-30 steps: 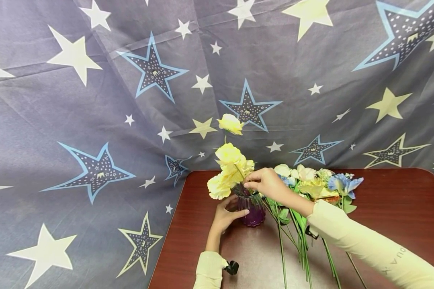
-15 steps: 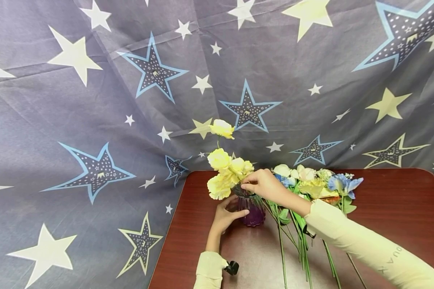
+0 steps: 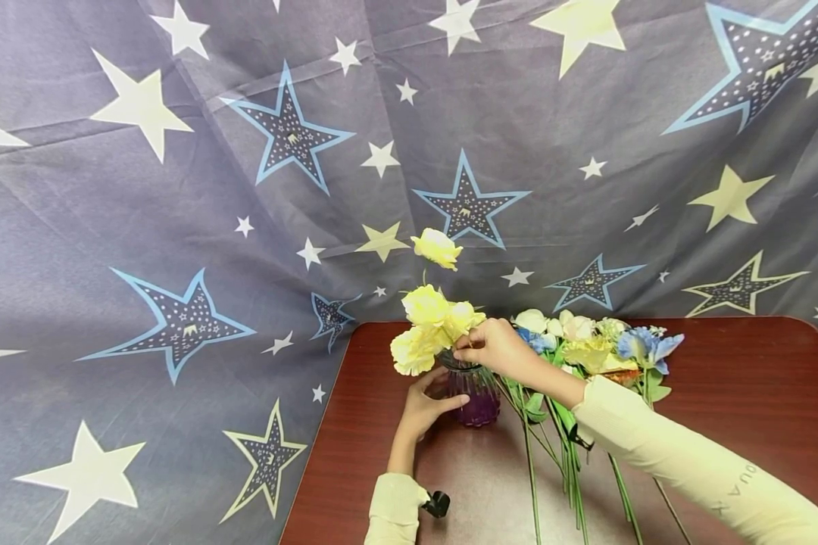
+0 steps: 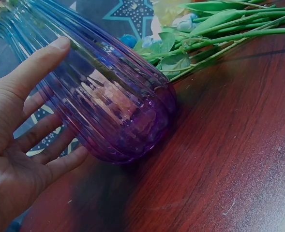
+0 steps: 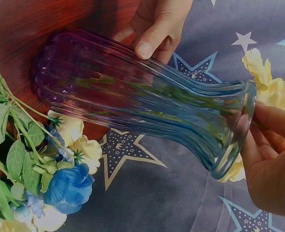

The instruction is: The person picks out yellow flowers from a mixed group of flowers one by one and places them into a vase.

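- The right hand (image 3: 494, 350) pinches yellow flowers (image 3: 426, 305) low on the stem, at the mouth of the vase (image 3: 479, 400).
- The left hand (image 3: 423, 409) holds the vase, thumb on its near side, fingers behind; it stands upright on the left part of the table (image 3: 743, 424).
- A sideways shove on the stem could tip the vase, since this grip looks light and the blooms lean left.
- The right sleeve (image 3: 695, 454) could drag the loose flowers (image 3: 589, 344) beneath it.
- The table's left and far edges lie near; bare wood shows farther right.
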### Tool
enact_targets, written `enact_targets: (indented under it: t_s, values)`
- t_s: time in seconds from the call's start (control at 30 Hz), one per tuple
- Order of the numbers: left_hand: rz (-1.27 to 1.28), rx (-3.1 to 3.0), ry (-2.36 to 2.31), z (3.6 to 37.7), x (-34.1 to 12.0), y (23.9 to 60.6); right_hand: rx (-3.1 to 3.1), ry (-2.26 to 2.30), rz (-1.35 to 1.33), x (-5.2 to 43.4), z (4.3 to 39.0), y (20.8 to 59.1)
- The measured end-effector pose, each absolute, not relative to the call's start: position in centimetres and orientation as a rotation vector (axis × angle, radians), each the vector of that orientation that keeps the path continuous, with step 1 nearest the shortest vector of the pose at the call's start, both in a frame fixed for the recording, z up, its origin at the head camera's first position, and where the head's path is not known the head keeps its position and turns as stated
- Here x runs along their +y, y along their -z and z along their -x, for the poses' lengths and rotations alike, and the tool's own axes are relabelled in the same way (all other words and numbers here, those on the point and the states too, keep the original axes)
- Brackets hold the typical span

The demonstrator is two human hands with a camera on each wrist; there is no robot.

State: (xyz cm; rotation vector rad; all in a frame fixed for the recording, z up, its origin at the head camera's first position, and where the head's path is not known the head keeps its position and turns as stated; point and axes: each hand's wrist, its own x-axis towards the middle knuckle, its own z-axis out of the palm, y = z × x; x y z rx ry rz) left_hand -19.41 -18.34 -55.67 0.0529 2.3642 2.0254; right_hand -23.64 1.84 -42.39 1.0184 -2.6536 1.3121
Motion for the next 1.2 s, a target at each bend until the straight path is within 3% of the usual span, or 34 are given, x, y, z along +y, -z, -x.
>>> enact_targets:
  t_s: [0.4, 1.2]
  values:
    - [-0.011, 2.407, -1.99, 20.8, -18.9, 58.9, -2.684, -1.441, -0.988, 1.8, 23.5, 42.3]
    - [0.001, 2.388, -1.999, 20.6, -18.9, 58.7, -2.676, -1.47, -0.915, 1.5, 23.1, 42.4]
